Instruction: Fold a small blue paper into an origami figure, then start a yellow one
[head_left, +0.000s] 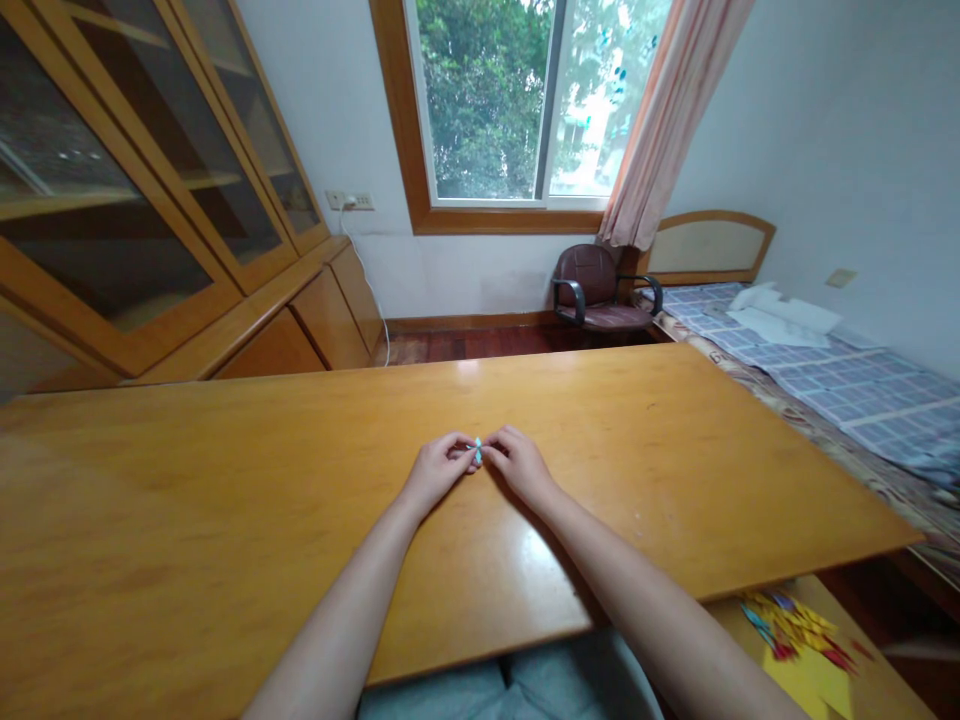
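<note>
Between my two hands, just above the middle of the wooden table (pixel 300 500), is a small light-blue folded piece (pixel 478 452), perhaps paper. My left hand (pixel 442 465) pinches its left side between thumb and fingers. From the other side, my right hand (pixel 519 460) closes thumb and fingertips on its right edge. Fingertips cover much of the piece, so its full shape is hidden. Both forearms reach in from the table's near edge.
At lower right, a lower surface (pixel 885 650) bears a yellow sheet (pixel 806 680) and a heap of colourful folded pieces (pixel 799 625). Beyond the table stand a brown armchair (pixel 592 285), a bed (pixel 840 380) on the right and a glass-door cabinet (pixel 225 270) on the left.
</note>
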